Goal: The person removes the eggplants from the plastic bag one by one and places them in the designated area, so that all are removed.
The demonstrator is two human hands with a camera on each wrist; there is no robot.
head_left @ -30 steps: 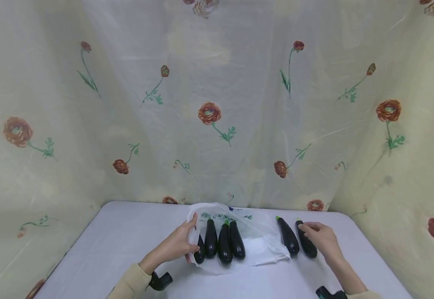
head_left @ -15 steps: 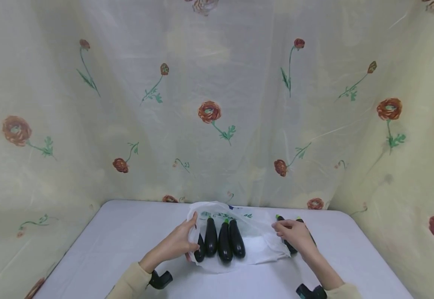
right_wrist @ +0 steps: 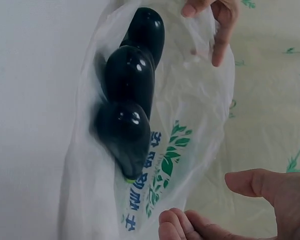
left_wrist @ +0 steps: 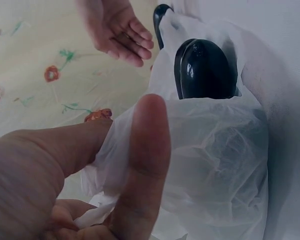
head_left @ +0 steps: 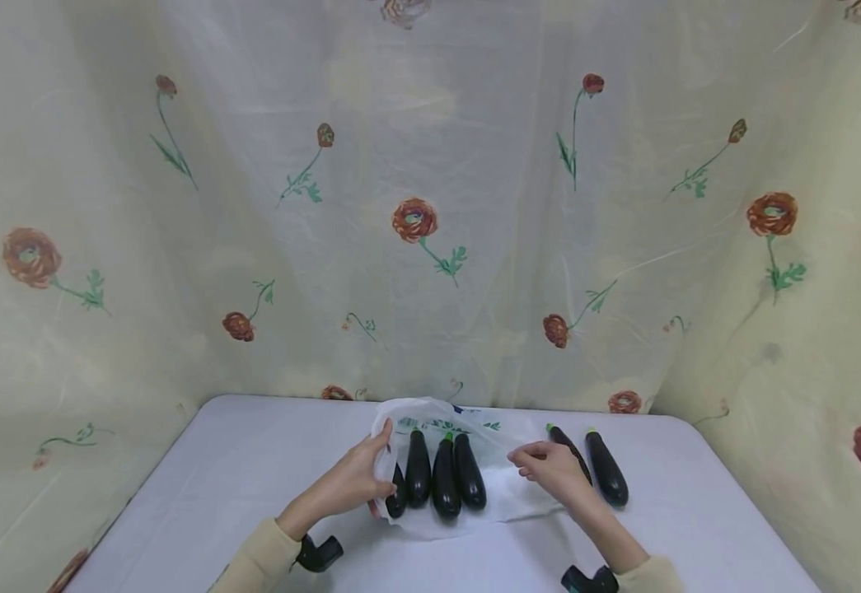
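Note:
A white translucent plastic bag (head_left: 504,494) with green and blue print lies on the table, its mouth spread. Several dark eggplants (head_left: 446,486) lie side by side in it, the leftmost partly covered by the bag's edge. My left hand (head_left: 352,482) grips the bag's left edge, and plastic shows between its fingers in the left wrist view. At the bag's right side hovers my right hand (head_left: 554,473), palm toward the bag, thumb and fingers apart with nothing between them. Just beyond it are two more eggplants (head_left: 606,469) on the table, one partly hidden by the hand.
The table has a white cover (head_left: 274,445) with rounded far corners. A flower-patterned curtain (head_left: 474,329) hangs behind it and along both sides. Black wrist-camera mounts (head_left: 319,555) stick out below both wrists.
My right hand has moved left from the far-right eggplant, past the other one, to the bag's right side. My left hand and the bagged eggplants stay in place.

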